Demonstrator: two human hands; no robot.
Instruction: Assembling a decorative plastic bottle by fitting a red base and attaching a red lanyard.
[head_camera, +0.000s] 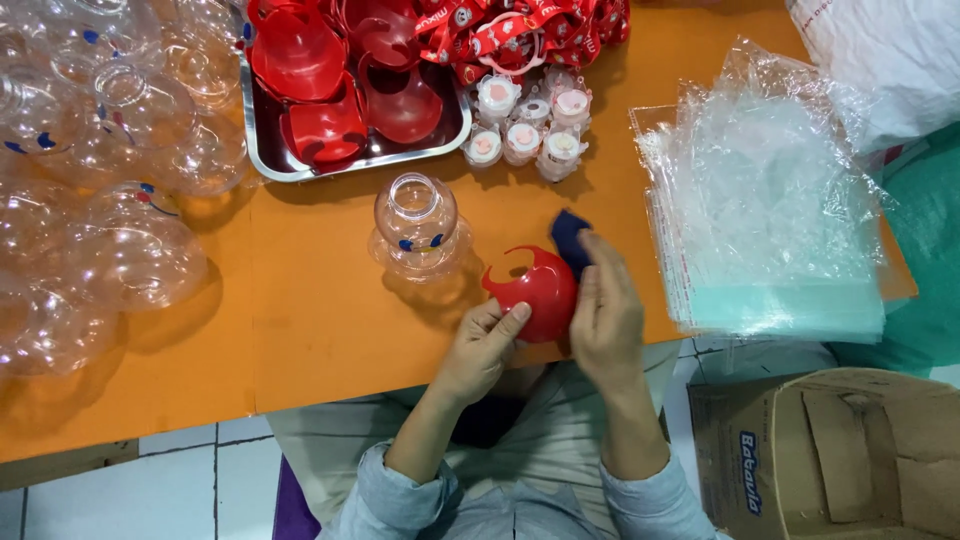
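The left hand (485, 345) pinched the rim of a red plastic cap (535, 290) between thumb and fingers, its grip clamped on the cap's lower edge. The right hand (607, 315) had its grip closed on a dark blue cloth (570, 240), pressed against the cap's right side. The cap sat just off the near edge of the orange worktop (320, 320), at about five o'clock from the single clear bottle (415, 225) standing upright near it.

The likeliest slip, as I judged it, was the cap popping out of that two-finger pinch: the cloth pushed sideways on a smooth domed surface, and only the rim was held. As the cap hung past the worktop's edge, it would probably have dropped into the lap or onto the tiled floor. A wide sweep of the right elbow could also have dragged the stack of clear bags (770, 220) at three o'clock, which already overhung the edge. The lone bottle looked light and could have tipped if knocked.

Counted: one red cap in hand; one bottle standing alone; one blue cloth; one steel tray (262, 150) at eleven o'clock holding at least five red caps, overlapping too much to be sure; about seven small pink-and-white stoppers (525, 125) at twelve o'clock; a heap of clear bottles (100, 200) at nine o'clock, too tangled to number; one cardboard box (830, 450) at four o'clock.
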